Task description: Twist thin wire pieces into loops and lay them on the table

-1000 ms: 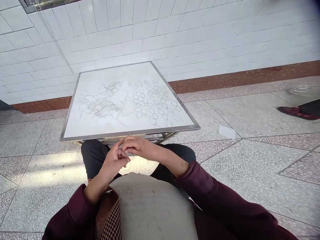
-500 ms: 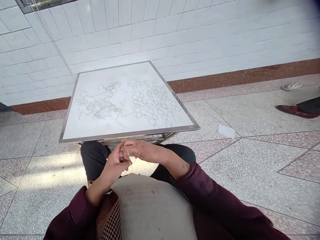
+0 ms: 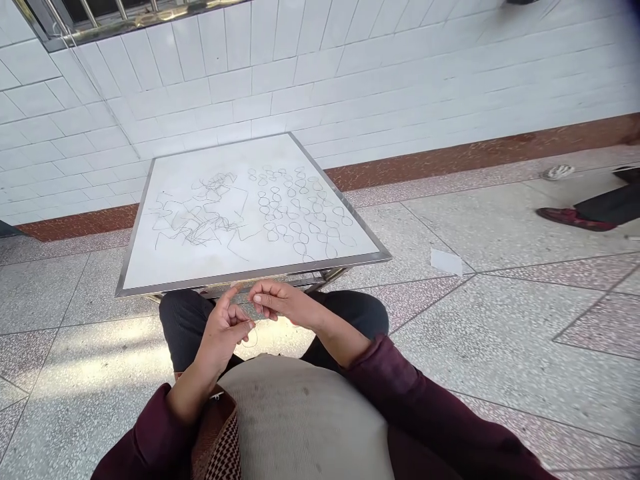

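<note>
White wall tiles rise behind a terrazzo floor, where a metal-rimmed table (image 3: 250, 273) stands at twelve o'clock from the person's lap. On its top, a tangle of bent wires (image 3: 197, 217) lies at ten o'clock and rows of wire loops (image 3: 300, 213) at one o'clock. Below the near rim, the left hand (image 3: 225, 327) pinches a thin wire (image 3: 251, 337), thumb and forefinger closed on it. The right hand (image 3: 277, 303), touching at its three o'clock, clamps its fingertips on the same wire. A paper scrap (image 3: 447, 261) and another person's shoe (image 3: 570, 217) lie out at two o'clock.
</note>
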